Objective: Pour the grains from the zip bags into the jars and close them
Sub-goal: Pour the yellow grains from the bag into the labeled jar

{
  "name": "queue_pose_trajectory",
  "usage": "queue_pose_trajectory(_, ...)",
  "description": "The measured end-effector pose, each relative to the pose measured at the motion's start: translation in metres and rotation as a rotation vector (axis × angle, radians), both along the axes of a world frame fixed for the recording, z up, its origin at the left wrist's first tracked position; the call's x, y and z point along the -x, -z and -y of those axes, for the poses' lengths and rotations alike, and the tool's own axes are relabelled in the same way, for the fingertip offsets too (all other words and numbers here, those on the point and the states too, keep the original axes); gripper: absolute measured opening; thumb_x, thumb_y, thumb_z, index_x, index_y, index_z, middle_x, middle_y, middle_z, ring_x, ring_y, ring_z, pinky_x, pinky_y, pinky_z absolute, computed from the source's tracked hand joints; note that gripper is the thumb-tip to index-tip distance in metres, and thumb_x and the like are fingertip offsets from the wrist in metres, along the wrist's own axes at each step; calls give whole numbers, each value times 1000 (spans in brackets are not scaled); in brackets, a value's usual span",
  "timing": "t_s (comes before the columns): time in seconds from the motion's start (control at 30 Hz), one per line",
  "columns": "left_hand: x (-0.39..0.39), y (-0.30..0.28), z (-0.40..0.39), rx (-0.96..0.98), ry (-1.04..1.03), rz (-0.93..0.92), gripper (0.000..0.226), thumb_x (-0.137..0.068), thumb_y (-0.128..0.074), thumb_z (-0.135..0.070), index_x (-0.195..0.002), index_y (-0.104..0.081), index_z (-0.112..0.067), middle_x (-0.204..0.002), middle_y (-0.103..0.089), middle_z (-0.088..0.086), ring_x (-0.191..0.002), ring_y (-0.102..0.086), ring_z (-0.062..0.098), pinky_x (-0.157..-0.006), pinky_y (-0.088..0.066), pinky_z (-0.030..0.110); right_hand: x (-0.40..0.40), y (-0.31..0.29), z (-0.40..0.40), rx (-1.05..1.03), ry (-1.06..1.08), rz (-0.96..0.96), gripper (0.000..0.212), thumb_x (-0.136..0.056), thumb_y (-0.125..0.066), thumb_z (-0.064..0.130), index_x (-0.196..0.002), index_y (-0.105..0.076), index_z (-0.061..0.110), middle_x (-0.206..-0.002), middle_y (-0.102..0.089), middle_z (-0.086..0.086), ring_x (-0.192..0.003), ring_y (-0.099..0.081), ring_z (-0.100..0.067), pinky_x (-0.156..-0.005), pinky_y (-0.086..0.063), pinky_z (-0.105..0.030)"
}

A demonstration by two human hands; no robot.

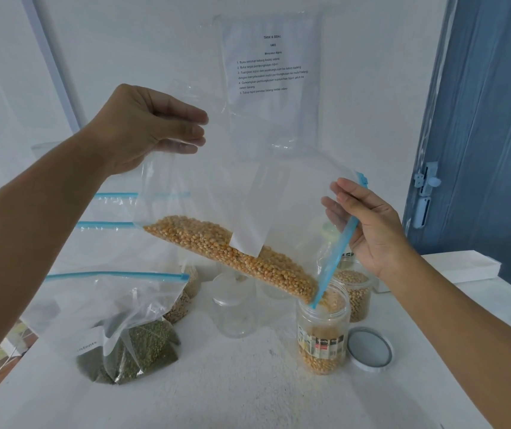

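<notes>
A clear zip bag of yellow corn kernels (pixel 235 255) hangs tilted over the table, its blue zip mouth (pixel 331 267) down at the rim of an open labelled jar (pixel 322 332). Kernels lie along the bag's lower edge and partly fill the jar. My left hand (pixel 152 128) pinches the bag's raised bottom corner, up at the left. My right hand (pixel 369 227) holds the zip edge at the right, fingers round it. The jar's white lid (pixel 370 348) lies upside down on the table just right of the jar.
A zip bag of green grains (pixel 136 342) sits at the front left, with more zip bags behind it. An empty clear jar (pixel 232 305) stands mid-table. A jar of pale grains (pixel 356 292) stands behind the labelled one. A white box (pixel 461 267) lies at the right.
</notes>
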State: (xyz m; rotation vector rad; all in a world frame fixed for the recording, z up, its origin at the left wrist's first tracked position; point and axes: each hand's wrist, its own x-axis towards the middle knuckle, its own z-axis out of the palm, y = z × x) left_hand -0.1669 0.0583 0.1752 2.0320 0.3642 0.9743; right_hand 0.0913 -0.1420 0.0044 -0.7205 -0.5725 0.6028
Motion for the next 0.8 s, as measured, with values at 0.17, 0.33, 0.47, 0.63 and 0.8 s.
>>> queue_pose_trajectory(0.17, 0, 0, 1, -3, -7, 0, 38, -72, -83, -6, -108, -76, 2, -110, -73, 29, -91, -78, 32, -82, -64, 36, 0, 0, 0, -4, -5, -7, 26, -96, -64, -2, -99, -82, 15, -115, -78, -5, -107, -76, -29, -81, -63, -27)
queue_pose_trajectory(0.33, 0, 0, -1, 3, -12, 1, 36, -72, -83, -6, -106, -77, 0, -112, -73, 30, -92, -78, 32, -83, -64, 37, 0, -1, 0, -10, -3, 1, 25, -96, -63, -3, -101, -81, 14, -114, -78, -5, -106, -76, -28, -81, -63, -27)
queue_pose_trajectory(0.47, 0, 0, -1, -10, -15, 0, 37, -72, -83, -6, -108, -77, 1, -110, -73, 30, -91, -78, 32, -82, -64, 36, 1, 1, -1, -11, -4, -9, 25, -96, -64, -3, -102, -81, 14, -114, -78, -6, -106, -76, -29, -82, -63, -28)
queue_pose_trajectory(0.63, 0, 2, -1, -3, -14, -1, 37, -71, -84, -6, -107, -77, 0, -108, -74, 28, -91, -78, 32, -83, -64, 37, 0, 1, -1, -11, 3, -11, 23, -96, -64, -3, -103, -80, 13, -115, -78, -6, -107, -76, -30, -84, -63, -29)
queue_pose_trajectory(0.8, 0, -1, 0, -13, -7, 2, 34, -72, -84, -6, -105, -78, -2, -108, -74, 29, -92, -78, 33, -81, -64, 36, 0, 1, -2, -13, 5, -12, 23, -95, -65, -2, -103, -80, 13, -115, -78, -6, -107, -75, -29, -84, -63, -29)
